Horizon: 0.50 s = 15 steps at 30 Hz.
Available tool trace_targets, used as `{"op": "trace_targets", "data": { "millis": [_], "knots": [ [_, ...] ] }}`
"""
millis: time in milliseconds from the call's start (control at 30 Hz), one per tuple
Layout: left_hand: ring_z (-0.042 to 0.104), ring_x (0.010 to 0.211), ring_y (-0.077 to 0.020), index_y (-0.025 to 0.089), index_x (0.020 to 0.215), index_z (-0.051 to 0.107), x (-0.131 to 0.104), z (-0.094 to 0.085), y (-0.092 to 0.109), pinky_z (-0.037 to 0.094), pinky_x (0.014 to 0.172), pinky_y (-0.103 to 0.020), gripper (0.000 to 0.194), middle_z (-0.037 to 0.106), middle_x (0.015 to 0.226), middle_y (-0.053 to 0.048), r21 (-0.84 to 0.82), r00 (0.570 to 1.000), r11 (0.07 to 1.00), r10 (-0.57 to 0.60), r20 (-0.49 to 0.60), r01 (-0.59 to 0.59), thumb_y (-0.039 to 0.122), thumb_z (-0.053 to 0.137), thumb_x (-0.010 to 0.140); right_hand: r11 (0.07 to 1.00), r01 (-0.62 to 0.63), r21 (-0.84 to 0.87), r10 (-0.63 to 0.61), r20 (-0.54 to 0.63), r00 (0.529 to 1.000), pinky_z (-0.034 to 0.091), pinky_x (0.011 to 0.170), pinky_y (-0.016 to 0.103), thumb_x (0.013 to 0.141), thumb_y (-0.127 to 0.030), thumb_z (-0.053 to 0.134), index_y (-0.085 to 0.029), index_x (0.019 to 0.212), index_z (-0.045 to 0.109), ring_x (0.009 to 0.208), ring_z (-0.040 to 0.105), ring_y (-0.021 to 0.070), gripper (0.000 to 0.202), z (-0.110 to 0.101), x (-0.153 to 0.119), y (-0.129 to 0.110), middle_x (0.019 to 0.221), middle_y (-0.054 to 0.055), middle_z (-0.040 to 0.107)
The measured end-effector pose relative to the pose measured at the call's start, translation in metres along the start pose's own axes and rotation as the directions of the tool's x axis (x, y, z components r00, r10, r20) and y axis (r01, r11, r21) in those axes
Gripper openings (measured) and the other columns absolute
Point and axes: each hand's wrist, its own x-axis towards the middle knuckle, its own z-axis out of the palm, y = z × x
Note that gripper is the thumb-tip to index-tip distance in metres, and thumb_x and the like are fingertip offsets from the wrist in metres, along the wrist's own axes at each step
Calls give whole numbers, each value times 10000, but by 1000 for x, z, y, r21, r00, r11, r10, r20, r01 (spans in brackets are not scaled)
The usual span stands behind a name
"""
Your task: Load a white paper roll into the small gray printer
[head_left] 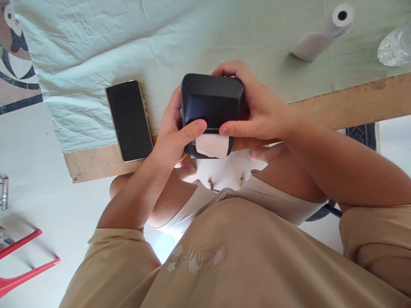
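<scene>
Red legs [32,276] of some furniture are lying at eight o'clock, well apart from the hands. A dark-screened phone [129,122] is resting at nine o'clock, face up on the green cloth [176,38] and reaching over the bare wooden edge of the counter [93,164]. Just beside it, the left hand [171,134] is gripping a black device [213,105] from nine o'clock, its fingers wrapping the side and its thumb pressing near the half-covered lettering. The device is sitting in both hands at the counter's near edge; whether it is touching the cloth, I cannot tell. White paper [212,145] is jutting from it toward six o'clock. The right hand [257,105] is closing on it from three o'clock, fingers curling around the far corner, thumb touching near the lettering. The shell is looking stiff, probably light, and perhaps slippery where smooth; its two sides are offering the surest hold, while the paper is seeming thin and easily torn. A paper roll [321,40] is standing or leaning at two o'clock, with a clear container [396,49] resting beyond it.
</scene>
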Motion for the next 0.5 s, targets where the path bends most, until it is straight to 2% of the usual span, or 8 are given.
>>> {"op": "trace_targets", "data": {
  "millis": [133,300,500],
  "knots": [
    [668,784,-177,322,1214,751,3,-5,-7,482,633,-289,373,708,1034,-34,-38,1000,999,25,12,-25,382,843,858,1000,-17,-25,17,-3,1000,508,830,346,796,-580,733,-297,1383,379,1039,643,210,742,0,0,-3,1380,43,633],
    [675,830,-198,313,1219,752,7,-8,-13,486,656,-304,442,714,1034,-43,-23,996,997,80,31,-79,443,876,815,999,-39,-28,39,15,999,522,844,342,806,-584,727,-273,1388,383,1019,642,191,745,-2,1,-7,1380,53,631],
    [693,859,-228,322,1212,722,6,-7,-7,485,652,-314,511,700,1052,-52,23,1000,1000,10,1,-10,524,895,775,997,-69,-32,70,10,998,542,872,362,797,-571,730,-290,1387,391,1055,652,217,737,-2,1,-10,1381,52,647]
  ]
}}
